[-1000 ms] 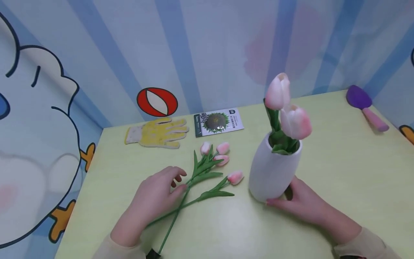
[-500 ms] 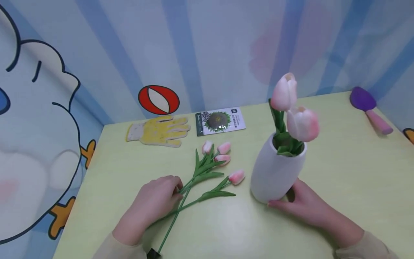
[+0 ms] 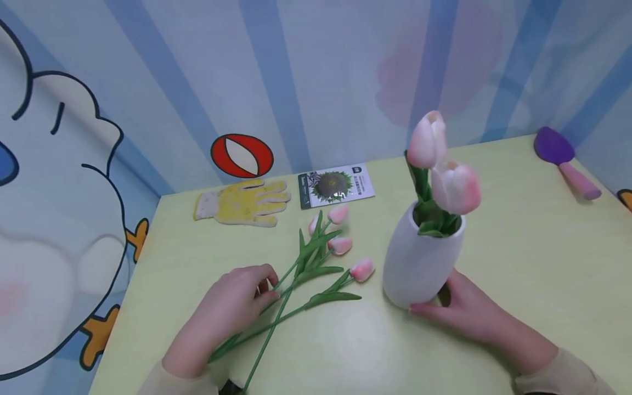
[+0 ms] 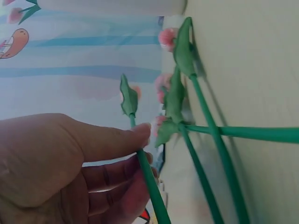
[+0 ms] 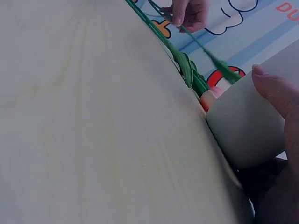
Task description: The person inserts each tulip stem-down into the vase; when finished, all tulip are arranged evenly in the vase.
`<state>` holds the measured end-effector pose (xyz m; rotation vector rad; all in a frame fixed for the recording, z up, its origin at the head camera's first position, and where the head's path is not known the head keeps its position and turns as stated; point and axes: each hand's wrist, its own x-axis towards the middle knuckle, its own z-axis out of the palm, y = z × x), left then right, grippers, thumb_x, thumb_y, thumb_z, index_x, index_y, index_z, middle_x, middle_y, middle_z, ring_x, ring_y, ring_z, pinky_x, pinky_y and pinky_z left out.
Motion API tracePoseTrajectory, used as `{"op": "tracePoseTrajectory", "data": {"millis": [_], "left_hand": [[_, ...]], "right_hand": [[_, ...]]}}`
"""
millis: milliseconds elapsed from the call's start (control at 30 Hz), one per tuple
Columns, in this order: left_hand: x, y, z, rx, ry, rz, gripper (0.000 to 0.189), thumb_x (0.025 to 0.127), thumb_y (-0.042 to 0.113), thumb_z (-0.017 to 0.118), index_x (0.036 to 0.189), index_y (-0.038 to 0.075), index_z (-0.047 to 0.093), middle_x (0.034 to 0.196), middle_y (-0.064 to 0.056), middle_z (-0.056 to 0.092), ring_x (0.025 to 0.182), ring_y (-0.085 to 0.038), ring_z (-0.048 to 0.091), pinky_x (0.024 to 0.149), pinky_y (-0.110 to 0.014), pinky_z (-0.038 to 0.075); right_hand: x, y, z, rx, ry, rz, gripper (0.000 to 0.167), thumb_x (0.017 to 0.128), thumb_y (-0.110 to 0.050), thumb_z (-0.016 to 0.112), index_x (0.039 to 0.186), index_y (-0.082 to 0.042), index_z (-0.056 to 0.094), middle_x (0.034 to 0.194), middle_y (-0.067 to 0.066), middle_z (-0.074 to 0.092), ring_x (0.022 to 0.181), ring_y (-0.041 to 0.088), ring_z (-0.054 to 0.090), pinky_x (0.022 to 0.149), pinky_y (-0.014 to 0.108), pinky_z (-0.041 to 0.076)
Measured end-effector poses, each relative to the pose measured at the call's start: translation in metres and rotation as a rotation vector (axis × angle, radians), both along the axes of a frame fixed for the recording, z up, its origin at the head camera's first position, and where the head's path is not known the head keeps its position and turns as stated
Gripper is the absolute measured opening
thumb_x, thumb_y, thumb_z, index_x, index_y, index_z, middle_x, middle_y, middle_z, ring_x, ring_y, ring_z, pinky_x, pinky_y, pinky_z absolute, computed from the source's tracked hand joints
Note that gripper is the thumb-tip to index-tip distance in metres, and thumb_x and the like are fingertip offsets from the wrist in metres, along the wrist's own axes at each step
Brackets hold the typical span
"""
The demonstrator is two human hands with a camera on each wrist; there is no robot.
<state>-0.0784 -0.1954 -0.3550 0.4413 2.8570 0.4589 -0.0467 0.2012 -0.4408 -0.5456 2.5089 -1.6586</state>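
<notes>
Left hand: you are pinching the green stem of one pink artificial tulip between thumb and fingers. You are holding this tulip at the left of the scene, with its stem sloping up clear of the worktop. Its flower is pointing toward the far side.

Right hand: you are grasping the white vase low on its near right side. Your thumb is pressing against the wall; the vase is hiding most of your other fingers. The vase is standing right of centre, with its mouth facing up. Two larger tulips are rising from the mouth, their green leaves filling the opening.

Between your hands, a loose tulip is lying nearest to you, its flower pointing right toward the vase. Two further tulips are lying just beyond it, and the stems are crossing one another.

Along the far edge, a yellow glove is lying flat at the left. A seed packet is lying just to its right. A purple scoop with a pink handle is resting at the far right.
</notes>
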Motion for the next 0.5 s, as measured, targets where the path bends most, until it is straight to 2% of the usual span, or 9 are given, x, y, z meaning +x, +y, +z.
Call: {"op": "tracePoseTrajectory", "data": {"millis": [167,300,367,500], "left_hand": [[0.008,0.008,0.015,0.057,0.005,0.038,0.014,0.092,0.021,0.081,0.102,0.021,0.071,0.075,0.013,0.061,0.067,-0.006,0.054,0.066,-0.029,0.049],[0.011,0.020,0.033,0.132,0.061,0.053,0.017,0.091,0.022,0.081,0.104,0.023,0.071,0.080,0.015,0.063,0.072,-0.006,0.057,0.069,-0.028,0.052],[0.011,0.027,0.044,0.215,0.105,0.039,0.017,0.091,0.021,0.081,0.105,0.024,0.071,0.082,0.014,0.064,0.073,-0.005,0.059,0.070,-0.027,0.055],[0.012,0.042,0.063,0.495,0.168,-0.014,0.017,0.093,0.014,0.079,0.107,0.019,0.070,0.083,0.008,0.065,0.073,-0.009,0.062,0.066,-0.026,0.058]], "right_hand": [[0.003,0.001,-0.001,0.004,-0.007,0.010,0.072,0.087,-0.021,0.086,0.146,-0.027,0.046,0.138,-0.004,0.059,0.126,0.003,0.054,0.105,0.011,0.040],[0.000,0.001,-0.001,0.003,0.013,0.009,0.073,0.087,-0.021,0.086,0.147,-0.028,0.045,0.140,-0.004,0.057,0.128,0.004,0.052,0.106,0.010,0.039],[-0.001,0.002,0.000,0.009,0.018,0.005,0.075,0.087,-0.022,0.086,0.148,-0.028,0.044,0.141,-0.004,0.057,0.128,0.003,0.052,0.106,0.010,0.038],[-0.001,0.002,-0.001,0.033,0.017,-0.003,0.077,0.086,-0.025,0.086,0.149,-0.027,0.043,0.142,-0.002,0.057,0.130,0.003,0.051,0.106,0.010,0.037]]}}
